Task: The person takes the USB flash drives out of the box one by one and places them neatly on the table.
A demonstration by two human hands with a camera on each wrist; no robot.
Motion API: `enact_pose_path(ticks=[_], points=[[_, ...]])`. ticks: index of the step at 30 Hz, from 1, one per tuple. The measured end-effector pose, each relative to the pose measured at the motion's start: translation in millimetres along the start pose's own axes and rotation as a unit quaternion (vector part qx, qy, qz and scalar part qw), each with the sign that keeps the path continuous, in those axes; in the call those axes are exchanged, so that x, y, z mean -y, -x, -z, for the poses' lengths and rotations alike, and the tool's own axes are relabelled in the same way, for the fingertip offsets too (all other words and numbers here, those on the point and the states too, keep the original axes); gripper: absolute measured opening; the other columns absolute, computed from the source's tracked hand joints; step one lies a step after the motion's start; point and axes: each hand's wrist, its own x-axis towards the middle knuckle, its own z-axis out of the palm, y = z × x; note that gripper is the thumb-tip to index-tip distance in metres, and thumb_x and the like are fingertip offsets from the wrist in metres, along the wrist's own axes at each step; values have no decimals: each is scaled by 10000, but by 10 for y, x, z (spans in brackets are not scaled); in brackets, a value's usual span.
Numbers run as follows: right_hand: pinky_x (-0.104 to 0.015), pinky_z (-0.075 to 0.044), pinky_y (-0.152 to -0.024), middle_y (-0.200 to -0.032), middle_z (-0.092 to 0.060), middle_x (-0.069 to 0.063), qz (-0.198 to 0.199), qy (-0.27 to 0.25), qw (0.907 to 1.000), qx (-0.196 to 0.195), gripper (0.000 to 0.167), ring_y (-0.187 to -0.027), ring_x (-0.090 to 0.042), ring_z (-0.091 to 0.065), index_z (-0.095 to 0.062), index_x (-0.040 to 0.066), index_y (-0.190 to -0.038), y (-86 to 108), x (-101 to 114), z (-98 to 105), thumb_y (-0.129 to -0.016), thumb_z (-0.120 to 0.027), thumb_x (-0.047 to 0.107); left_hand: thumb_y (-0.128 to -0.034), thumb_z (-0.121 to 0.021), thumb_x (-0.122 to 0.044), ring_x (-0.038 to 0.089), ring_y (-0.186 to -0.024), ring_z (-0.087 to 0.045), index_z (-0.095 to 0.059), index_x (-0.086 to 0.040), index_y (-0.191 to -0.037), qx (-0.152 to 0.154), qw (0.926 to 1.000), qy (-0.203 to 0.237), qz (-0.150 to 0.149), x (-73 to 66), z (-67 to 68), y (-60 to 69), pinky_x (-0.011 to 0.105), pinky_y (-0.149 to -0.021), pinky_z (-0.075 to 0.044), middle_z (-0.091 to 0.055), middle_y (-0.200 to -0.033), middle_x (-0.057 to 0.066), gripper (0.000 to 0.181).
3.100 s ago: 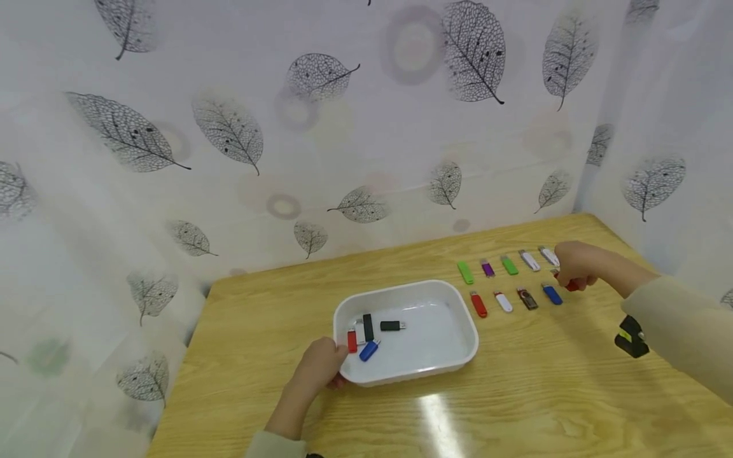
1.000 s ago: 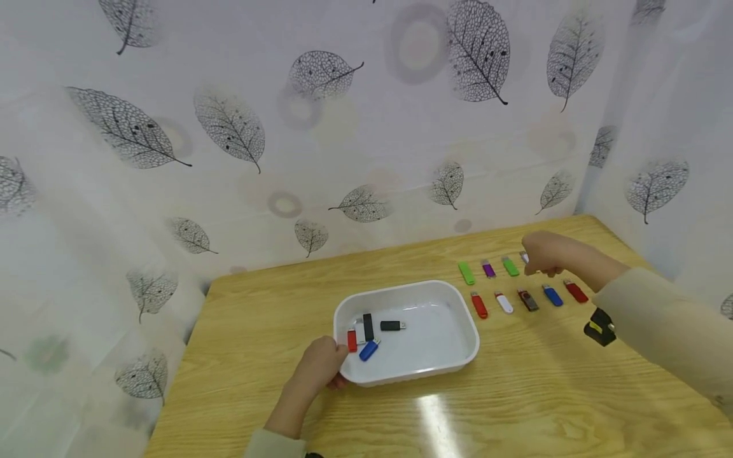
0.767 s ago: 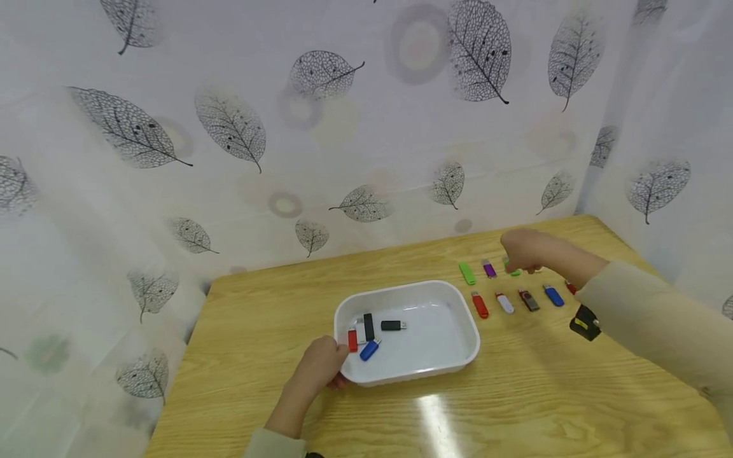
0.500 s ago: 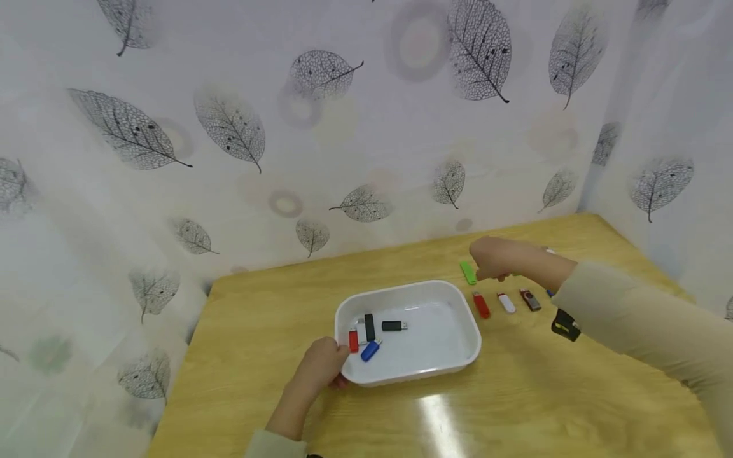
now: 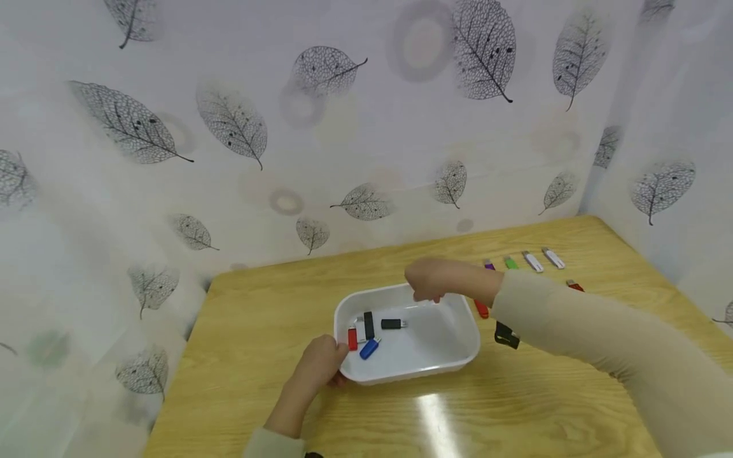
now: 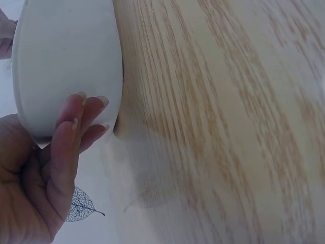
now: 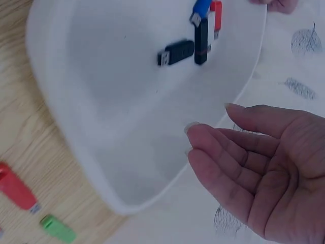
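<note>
My left hand [image 5: 323,359] grips the left end of the white tray [image 5: 424,343], thumb at the rim; its fingers [image 6: 63,147] press the outer wall in the left wrist view. Above the tray's far rim is my right hand [image 5: 429,278]. The right wrist view shows that hand [image 7: 269,168] empty, fingers loosely bent and thumb apart. Inside the tray's left part lie a black USB stick [image 5: 391,324], another black one [image 5: 369,324] over a white one, a red one [image 5: 352,338] and a blue one [image 5: 369,348].
Right of the tray, on the wooden table [image 5: 258,305], lie a red stick [image 5: 481,309], a purple one [image 5: 489,264], a green one [image 5: 511,262], two white ones [image 5: 532,261] and another red one [image 5: 575,285]. My right sleeve [image 5: 550,318] hides others. Leaf-patterned cloth stands behind.
My right hand has left the red stick at the far right, moved left above the rows of sticks and come to the tray's far rim. My left hand has stayed on the tray.
</note>
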Motion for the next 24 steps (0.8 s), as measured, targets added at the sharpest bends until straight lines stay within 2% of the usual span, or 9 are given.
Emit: enact_pose_path(ticks=[6,10,13,16,20,22,24], points=[[-219,-474,-538,-715,-676,-67,46,290,9993,237,194,-635,-192,-669,-572,105,-704,-196,281,-95,-861,-669,163,-897,-453,-128,147,-439,-575,-592,31,-780,-29,9999,-49,-141,12,9,-23,238,-420,-487,-584,-526,63,242],[-227,-486,-599,-753,-643,-13,341,669,9970,205,103,-658,-134,-599,-625,90,-812,-327,379,-166,-840,-696,159,-903,-459,-124,151,-436,-577,-588,35,-785,-16,9998,-53,-175,4,22,-35,242,-419,-488,-582,-520,67,237],[-220,-467,-604,-758,-583,24,528,947,9939,190,125,-667,-100,-504,-639,82,-867,-416,420,-231,-814,-726,154,-903,-464,-121,156,-436,-578,-587,35,-781,29,9998,-51,-165,-5,23,-34,251,-422,-491,-581,-517,71,233],[-218,-446,-591,-753,-547,35,560,1182,9911,230,146,-665,-97,-465,-623,96,-858,-489,451,-315,-789,-748,128,-902,-465,-116,154,-431,-576,-588,38,-774,21,9998,-100,-174,-10,17,-32,255,-420,-493,-578,-511,71,235],[-226,-454,-595,-736,-532,34,790,2018,9758,282,149,-660,-109,-458,-588,133,-816,-547,493,-439,-789,-725,82,-900,-462,-116,150,-430,-575,-588,39,-766,-10,9998,-145,-113,-10,10,-27,254,-418,-493,-578,-508,68,241],[-224,-452,-622,-737,-536,38,1045,2470,9631,225,132,-670,-110,-471,-588,154,-830,-557,508,-492,-807,-701,88,-898,-461,-116,151,-430,-578,-587,42,-759,2,9998,-152,-86,-12,13,-25,256,-418,-495,-579,-503,68,245],[-220,-448,-639,-737,-544,37,1252,2709,9543,135,111,-675,-111,-487,-592,168,-853,-560,519,-526,-828,-676,101,-898,-461,-116,151,-433,-580,-586,42,-756,27,9999,-146,-80,-13,21,-23,258,-422,-498,-581,-499,67,246]])
